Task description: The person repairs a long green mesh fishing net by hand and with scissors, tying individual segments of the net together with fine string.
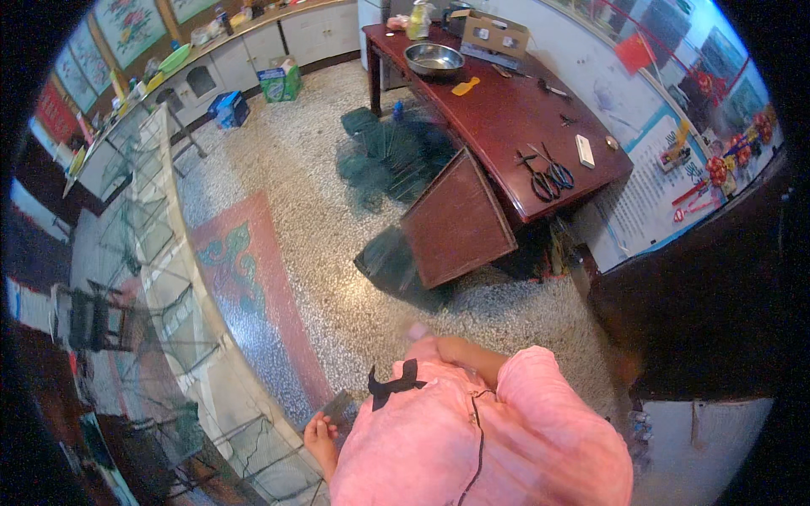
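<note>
At the lower edge of the head view, my left hand [319,433] has its fingers curled on a dark, flat piece [341,406] whose nature I cannot make out, beside a long framed green net [167,287] with a pale band along it. My right arm bends across the front of the pink shirt [548,422]; that hand [426,347] is mostly hidden and blurred, near a small pale pink shape [417,331]. A black bow [391,388] lies on the shirt.
Ahead, a red-brown table [489,110] holds scissors [548,177], a steel bowl [434,59] and a cardboard box [494,34]. Below it are a leaning brown board [451,228] and heaped green netting [388,156]. A dark chair [93,316] stands left, beyond the long net.
</note>
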Motion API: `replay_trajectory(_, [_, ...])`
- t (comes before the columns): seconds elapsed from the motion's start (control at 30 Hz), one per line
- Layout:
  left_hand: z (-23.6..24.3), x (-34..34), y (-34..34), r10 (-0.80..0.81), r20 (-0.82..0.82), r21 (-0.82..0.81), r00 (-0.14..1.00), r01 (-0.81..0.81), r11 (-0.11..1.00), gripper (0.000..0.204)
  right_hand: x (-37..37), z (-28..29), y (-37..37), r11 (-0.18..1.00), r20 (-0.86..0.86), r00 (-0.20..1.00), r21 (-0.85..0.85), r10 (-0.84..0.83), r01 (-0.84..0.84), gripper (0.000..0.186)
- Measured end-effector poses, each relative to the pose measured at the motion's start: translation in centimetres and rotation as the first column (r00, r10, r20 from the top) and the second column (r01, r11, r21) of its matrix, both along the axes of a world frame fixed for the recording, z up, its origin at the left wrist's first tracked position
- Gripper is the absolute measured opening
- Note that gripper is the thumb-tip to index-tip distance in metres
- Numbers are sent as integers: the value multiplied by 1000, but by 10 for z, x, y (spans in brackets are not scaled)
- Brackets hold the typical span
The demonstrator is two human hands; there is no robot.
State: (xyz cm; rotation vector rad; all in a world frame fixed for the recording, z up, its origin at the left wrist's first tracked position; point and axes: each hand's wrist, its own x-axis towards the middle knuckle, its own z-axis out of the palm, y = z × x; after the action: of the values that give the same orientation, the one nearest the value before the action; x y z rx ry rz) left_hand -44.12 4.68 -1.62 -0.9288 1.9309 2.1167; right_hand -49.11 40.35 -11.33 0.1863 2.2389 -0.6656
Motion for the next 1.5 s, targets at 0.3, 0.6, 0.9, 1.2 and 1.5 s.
replay_trajectory(0.3, [11,-113,102,-281,12,-110,960,280,954,15,-45,38,89,981,-170,967,-75,-188,178,22])
replay_trajectory(0.6, [-7,-141,183,-333,70,12,940,333,943,17,10,-73,192,978,-29,988,136,-155,157,23])
replay_trajectory(0.9, [-5,-124,205,-255,116,-119,960,268,956,16,-60,-138,217,984,-121,981,103,154,-142,20])
replay_trajectory(1.2, [-7,-63,201,-27,112,-181,993,47,982,18,-126,-69,179,969,16,971,65,236,-237,18])
replay_trajectory(1.5, [1,-4,187,248,39,-55,968,-245,968,20,-115,-84,147,923,-36,927,114,372,-366,24])
